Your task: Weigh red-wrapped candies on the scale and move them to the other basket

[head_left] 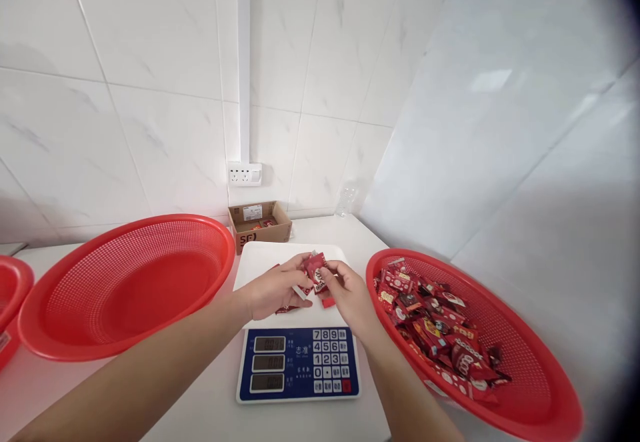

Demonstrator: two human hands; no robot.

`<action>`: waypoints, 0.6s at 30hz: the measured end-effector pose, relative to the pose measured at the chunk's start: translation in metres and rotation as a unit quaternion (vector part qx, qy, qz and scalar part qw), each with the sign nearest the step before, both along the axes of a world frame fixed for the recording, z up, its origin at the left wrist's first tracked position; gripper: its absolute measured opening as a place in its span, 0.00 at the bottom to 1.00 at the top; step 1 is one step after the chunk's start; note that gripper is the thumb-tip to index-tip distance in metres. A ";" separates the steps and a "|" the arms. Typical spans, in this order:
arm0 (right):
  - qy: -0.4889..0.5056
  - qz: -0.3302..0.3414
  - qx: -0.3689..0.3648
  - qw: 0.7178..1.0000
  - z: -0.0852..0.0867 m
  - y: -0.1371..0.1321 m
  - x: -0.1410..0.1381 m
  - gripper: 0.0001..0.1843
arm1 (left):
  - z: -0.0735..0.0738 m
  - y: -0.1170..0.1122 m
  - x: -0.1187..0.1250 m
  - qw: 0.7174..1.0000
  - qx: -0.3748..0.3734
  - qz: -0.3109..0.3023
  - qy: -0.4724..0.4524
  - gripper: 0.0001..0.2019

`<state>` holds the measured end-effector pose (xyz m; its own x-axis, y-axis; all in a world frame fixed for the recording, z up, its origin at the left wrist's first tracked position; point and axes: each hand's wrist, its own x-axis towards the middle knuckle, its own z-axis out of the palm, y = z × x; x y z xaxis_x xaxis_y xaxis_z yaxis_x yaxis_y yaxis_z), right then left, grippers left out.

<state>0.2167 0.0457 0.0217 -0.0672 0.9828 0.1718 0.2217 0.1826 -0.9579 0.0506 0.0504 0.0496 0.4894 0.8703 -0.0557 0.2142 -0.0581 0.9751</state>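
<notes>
Over the white pan (260,262) of a digital scale (300,365), both my hands are close together. My right hand (345,289) pinches a small red candy packet (315,270) with pale lettering between thumb and fingers. My left hand (285,285) is closed on a red-and-white packet (303,291), which partly overlaps the first one. Beneath my hands, more red packets (286,309) lie on the pan, mostly hidden by my fingers. The scale's blue panel carries three small displays and a keypad; the digits are too faint to read surely.
To the right, a red perforated basket (530,369) holds many wrapped candies (445,329). A large red basket (135,282) stands left, with another basket (13,289) at the edge. Behind the scale are a cardboard box (265,232), a clear plastic container (346,199) and a wall socket (245,174).
</notes>
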 end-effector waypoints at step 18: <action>-0.416 0.015 0.023 0.909 -0.021 0.024 0.021 0.24 | 0.008 0.006 -0.131 0.866 0.232 0.225 0.382 0.22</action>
